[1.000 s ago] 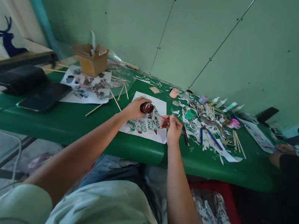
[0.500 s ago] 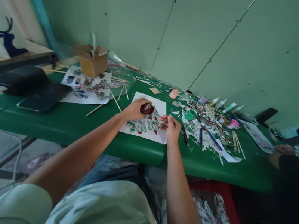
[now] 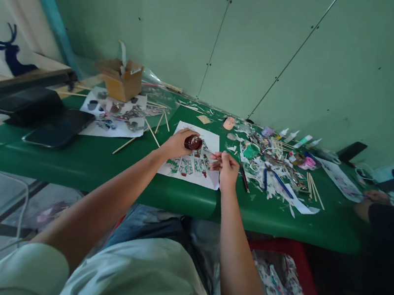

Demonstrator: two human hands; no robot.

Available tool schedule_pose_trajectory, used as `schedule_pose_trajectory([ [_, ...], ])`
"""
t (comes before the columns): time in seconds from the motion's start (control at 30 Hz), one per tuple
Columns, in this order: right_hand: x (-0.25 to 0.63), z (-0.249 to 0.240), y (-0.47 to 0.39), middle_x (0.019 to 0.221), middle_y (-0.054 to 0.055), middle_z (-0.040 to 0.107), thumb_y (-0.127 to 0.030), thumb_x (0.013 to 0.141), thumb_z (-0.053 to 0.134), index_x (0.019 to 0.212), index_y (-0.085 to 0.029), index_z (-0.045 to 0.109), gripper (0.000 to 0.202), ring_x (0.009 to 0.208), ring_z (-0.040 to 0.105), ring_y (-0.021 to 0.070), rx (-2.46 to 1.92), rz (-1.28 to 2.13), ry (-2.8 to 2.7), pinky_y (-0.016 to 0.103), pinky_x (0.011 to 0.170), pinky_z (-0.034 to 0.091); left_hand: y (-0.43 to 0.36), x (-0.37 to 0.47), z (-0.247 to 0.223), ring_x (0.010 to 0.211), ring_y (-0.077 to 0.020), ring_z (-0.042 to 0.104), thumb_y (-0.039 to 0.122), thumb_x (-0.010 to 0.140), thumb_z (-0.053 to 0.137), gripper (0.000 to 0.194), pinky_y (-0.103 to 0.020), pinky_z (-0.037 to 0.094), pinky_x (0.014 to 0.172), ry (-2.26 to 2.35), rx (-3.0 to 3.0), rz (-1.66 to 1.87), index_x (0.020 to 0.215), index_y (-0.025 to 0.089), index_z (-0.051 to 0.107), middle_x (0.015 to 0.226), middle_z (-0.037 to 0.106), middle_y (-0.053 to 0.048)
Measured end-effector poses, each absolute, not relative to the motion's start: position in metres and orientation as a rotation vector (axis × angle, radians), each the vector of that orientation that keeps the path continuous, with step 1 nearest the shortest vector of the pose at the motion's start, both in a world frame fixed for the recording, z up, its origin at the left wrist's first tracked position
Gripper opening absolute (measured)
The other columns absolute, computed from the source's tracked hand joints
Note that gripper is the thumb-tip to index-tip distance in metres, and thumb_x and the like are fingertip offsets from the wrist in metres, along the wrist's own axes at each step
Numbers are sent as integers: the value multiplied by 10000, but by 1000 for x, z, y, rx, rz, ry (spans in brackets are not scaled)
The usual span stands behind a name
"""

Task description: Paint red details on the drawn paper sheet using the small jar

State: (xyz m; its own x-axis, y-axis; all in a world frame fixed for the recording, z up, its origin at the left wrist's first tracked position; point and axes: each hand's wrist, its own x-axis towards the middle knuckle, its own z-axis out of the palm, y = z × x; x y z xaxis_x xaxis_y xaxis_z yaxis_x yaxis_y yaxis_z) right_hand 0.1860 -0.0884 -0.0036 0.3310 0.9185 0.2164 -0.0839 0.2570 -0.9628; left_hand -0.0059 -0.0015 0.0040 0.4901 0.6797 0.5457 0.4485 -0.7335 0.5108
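My left hand (image 3: 179, 144) is wrapped round a small dark-red jar (image 3: 193, 142), tipped so its mouth faces right. Below it lies a white sheet of paper (image 3: 206, 181) with a green and dark-red pattern on it. To the right of the jar, my right hand (image 3: 228, 168) is closed in a pinch on a thin stick-like tool (image 3: 215, 156), whose tip points left toward the jar. Its exact kind is too small to make out. The right wrist is close to the sheet's right edge.
Scraps and paint pots, including a green pot (image 3: 251, 150), lie to the right with blue pens (image 3: 282, 185). On the left are a cardboard box (image 3: 126, 86), wooden sticks (image 3: 124, 145) and a black phone (image 3: 60, 128). Another person's hand (image 3: 376, 197) is at the far right.
Hardly anything differs. The jar in my left hand has turned very slightly, and my right hand keeps its place with the thin tool.
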Motion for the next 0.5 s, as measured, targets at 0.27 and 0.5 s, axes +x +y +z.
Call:
schedule_pose_trajectory([
  [0.27,196,-3,-75,375,-25,508,-586,766,491,580,-182,528,446,294,467,100,-1207,830,-1020,217,324,398,2,-7,2,1051,-241,525,225,600,640,590,-345,439,855,1216,2338,1061,1163,223,462,1172,499,-71],
  [0.5,201,-10,-71,348,-49,451,-550,757,533,536,-196,493,419,282,413,90,-1224,839,-1026,237,345,415,0,-7,3,1027,-249,539,298,630,652,571,-339,437,814,1319,2269,1038,1156,229,441,1169,507,-77],
])
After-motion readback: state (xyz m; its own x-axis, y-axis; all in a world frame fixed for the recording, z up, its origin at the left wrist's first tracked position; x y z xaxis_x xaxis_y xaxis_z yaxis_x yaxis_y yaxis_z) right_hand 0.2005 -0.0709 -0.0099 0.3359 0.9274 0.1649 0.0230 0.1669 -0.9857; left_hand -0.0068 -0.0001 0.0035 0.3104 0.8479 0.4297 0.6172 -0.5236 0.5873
